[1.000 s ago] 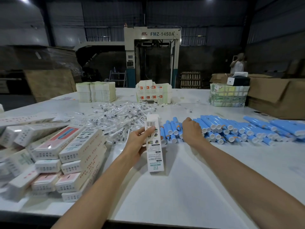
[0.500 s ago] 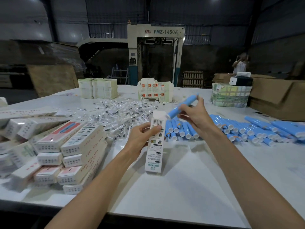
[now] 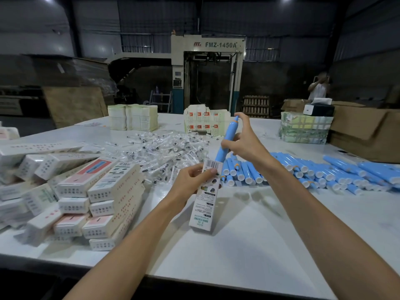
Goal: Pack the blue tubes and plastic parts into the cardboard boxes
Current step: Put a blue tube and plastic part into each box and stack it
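Broadly, a white table (image 3: 238, 252) fills the view. At its far right edge stand brown cartons (image 3: 368, 131); what they hold is out of sight. On the left lies a loose pile of closed printed boxes (image 3: 97, 191), stacked several high, their contents hidden. Along the right side runs a wide row of blue tubes (image 3: 324, 172), lying side by side with white caps toward the person. Between the two, toward the back, spreads a heap of clear-wrapped plastic parts (image 3: 164, 152), just beside the near end of the tube row. Farther back stand a pale stack of flat blanks (image 3: 133, 116), a second stack of printed blanks (image 3: 205, 121) and a greenish wrapped bundle (image 3: 303, 131).

At the centre the open box (image 3: 205, 200) is tilted, its lower end down at the table and its barcoded top flap up. The left hand (image 3: 188, 182) grips its upper part, thumb pressed on the front face, the other fingers curled behind it. A single tube (image 3: 226, 144) stands slanted above that opening, its lower end at the mouth; how far it is inside cannot be told. The right hand (image 3: 244, 146) pinches the tube at mid-length between thumb and fingers, with one finger stretched up to its orange tip.
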